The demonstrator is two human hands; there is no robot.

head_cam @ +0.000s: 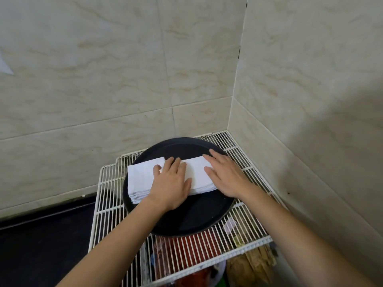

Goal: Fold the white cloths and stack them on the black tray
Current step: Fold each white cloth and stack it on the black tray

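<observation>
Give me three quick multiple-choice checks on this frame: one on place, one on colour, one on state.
1. Where does the stack of white cloths lie?
A. on the black tray
B. on the bare wire rack
C. on the dark counter

2. What colour is the wire rack under the tray?
A. black
B. white
C. red

3. How are the hands?
A. both flat on the cloths
B. both lifted clear
C. one gripping the tray rim

Key: 1 A, tray shows all round the stack. 2 B, white wires. 3 A, left hand and right hand press palm-down, fingers spread.
</observation>
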